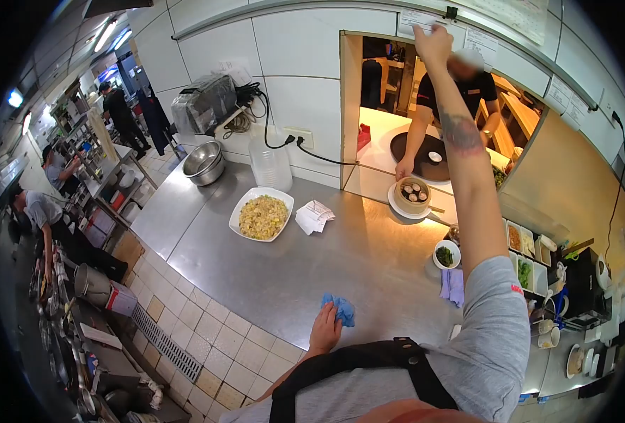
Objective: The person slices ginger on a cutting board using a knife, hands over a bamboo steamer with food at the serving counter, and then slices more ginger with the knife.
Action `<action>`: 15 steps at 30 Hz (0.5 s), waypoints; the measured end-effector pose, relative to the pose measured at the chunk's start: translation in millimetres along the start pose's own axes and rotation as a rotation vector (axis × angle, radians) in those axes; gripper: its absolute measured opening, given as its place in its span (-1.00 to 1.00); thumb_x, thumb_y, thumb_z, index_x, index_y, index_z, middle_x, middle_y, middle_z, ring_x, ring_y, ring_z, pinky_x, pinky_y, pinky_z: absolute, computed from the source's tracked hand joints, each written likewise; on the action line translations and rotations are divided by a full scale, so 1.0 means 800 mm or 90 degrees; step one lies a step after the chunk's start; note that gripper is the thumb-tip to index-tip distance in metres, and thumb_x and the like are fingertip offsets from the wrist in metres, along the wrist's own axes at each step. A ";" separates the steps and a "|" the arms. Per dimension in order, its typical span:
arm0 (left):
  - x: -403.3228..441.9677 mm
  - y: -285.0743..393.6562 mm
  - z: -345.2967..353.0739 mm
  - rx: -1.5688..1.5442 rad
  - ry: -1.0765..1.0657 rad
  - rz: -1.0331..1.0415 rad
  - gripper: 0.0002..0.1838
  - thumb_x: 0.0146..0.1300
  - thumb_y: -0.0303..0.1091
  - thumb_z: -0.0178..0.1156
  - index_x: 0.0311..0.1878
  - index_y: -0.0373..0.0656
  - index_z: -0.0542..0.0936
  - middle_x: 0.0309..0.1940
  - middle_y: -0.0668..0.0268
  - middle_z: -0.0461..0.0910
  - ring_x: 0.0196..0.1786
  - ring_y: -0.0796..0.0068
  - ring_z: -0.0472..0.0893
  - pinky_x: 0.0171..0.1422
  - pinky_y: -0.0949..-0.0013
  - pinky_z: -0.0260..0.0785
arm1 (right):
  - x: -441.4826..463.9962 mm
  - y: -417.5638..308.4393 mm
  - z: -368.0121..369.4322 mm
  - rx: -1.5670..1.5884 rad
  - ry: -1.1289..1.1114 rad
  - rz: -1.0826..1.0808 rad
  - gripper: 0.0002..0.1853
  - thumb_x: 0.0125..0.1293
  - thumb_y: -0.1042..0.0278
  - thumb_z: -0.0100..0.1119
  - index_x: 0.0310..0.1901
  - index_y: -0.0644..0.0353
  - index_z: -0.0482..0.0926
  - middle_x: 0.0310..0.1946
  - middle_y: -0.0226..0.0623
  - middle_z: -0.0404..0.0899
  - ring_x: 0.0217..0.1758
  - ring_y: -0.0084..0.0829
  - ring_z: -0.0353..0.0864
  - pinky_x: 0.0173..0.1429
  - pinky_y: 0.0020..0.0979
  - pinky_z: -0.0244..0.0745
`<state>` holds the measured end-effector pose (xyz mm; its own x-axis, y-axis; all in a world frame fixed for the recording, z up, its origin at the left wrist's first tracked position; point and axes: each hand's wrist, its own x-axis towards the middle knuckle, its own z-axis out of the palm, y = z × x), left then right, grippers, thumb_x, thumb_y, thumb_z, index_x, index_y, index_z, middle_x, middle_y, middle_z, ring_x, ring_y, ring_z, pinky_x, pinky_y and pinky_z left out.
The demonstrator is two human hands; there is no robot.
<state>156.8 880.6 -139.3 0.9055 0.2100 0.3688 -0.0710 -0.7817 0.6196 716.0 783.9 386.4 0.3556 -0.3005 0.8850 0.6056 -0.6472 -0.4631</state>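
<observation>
Holds a crumpled blue cloth (343, 311) near the front edge of the brushed stainless-steel counter (256, 282), gripping it with the left hand (324, 329), fingers bent over the bunched fabric. Reaches high with the right hand (434, 48), partly curled, up to the printed white paper slips (417, 21) below the long metal rail (221, 20); impossible to tell whether touching or gripping one.

Has on the counter, beyond the cloth and to its left, a white square dish (235, 224) of yellowish fried rice (262, 217), with crumpled white paper (315, 217) just beside it on the right. Behind the dish, has a clear plastic container (269, 166) by the wall, and, farther left, stacked steel bowls (204, 166).

Beneath the raised arm, has a white cup (456, 249) of dark greens close to a folded purple cloth (452, 287). Across the serving opening, faces a dark-shirted person (431, 92) with one hand (405, 168) near a round bamboo steamer (398, 195) of small round pieces, on a white plate (399, 212), in front of a dark round tray (398, 147).
</observation>
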 end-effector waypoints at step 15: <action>0.000 -0.010 0.010 0.015 -0.006 0.017 -0.63 0.23 -0.40 0.17 0.08 -0.35 0.49 0.25 -0.09 0.43 0.31 -0.17 0.41 0.37 0.00 0.31 | -0.020 -0.070 0.010 0.320 0.132 0.287 -0.49 0.03 0.13 0.52 -0.16 0.33 0.49 -0.27 0.02 0.63 -0.19 -0.07 0.66 -0.02 -0.09 0.54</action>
<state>160.9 882.0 -149.7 0.9075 0.1832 0.3780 -0.0851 -0.8011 0.5925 682.4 830.5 397.9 0.5366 -0.6232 0.5690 0.7042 -0.0409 -0.7088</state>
